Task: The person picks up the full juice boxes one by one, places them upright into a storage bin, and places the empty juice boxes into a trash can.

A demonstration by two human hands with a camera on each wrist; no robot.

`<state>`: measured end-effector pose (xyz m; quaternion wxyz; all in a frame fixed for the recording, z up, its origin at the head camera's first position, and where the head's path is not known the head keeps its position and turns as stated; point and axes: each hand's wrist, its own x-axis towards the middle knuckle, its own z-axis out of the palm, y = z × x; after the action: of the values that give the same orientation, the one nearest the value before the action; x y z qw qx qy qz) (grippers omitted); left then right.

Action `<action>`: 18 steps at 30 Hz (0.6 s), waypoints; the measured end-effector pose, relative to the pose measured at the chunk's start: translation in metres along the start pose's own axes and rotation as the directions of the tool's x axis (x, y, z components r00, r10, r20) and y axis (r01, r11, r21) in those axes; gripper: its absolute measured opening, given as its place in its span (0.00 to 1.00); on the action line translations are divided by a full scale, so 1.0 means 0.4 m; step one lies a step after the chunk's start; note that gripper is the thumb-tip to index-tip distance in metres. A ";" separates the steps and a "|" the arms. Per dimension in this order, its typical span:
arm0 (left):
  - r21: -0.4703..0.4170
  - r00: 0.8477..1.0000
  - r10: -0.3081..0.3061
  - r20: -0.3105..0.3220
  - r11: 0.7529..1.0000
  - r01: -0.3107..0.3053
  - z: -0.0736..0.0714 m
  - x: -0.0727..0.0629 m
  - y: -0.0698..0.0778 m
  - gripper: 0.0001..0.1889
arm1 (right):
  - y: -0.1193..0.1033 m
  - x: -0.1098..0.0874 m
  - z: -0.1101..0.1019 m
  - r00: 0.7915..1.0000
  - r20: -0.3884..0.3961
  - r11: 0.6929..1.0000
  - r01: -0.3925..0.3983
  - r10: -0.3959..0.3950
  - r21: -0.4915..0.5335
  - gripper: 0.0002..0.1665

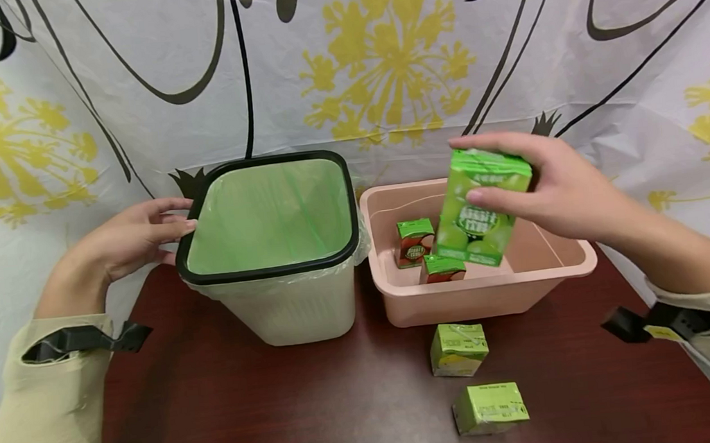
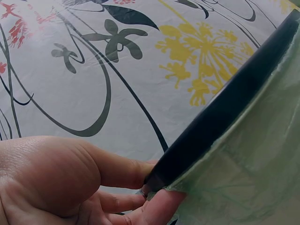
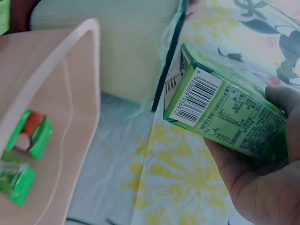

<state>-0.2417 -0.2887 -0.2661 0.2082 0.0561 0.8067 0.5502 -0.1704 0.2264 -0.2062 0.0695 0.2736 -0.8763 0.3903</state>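
Note:
My left hand (image 1: pixel 137 238) pinches the black rim (image 2: pixel 211 122) of a pale waste bin (image 1: pixel 299 313) lined with a thin plastic bag. In the left wrist view, the thumb lies against the rim and the fingers are at the bag's edge. Raised over a pink plastic basin (image 1: pixel 485 282), my right hand (image 1: pixel 568 187) grips a green juice carton (image 1: pixel 477 229) with grapes printed on its front. Its barcode side shows in the right wrist view. Inside the basin are two red-and-green juice cartons (image 1: pixel 415 248), partly hidden behind the basin's front wall and the held carton.
Two yellow-green juice cartons (image 1: pixel 459 351) (image 1: pixel 490 409) are on the dark red table (image 1: pixel 269 409) in front of the basin. Bin and basin stand side by side. Behind them hangs a white cloth (image 1: pixel 160 49) with yellow flower prints.

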 end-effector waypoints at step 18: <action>-0.009 1.000 -0.017 0.003 1.000 0.017 -0.008 0.013 -0.003 0.30 | -0.115 0.186 0.159 0.988 -0.057 0.933 -0.113 0.141 0.341 0.32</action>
<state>-0.2475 -0.2902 -0.2676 0.2144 0.0492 0.8044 0.5519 -0.2025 0.1237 -0.1950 0.0316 0.2083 -0.8090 0.5488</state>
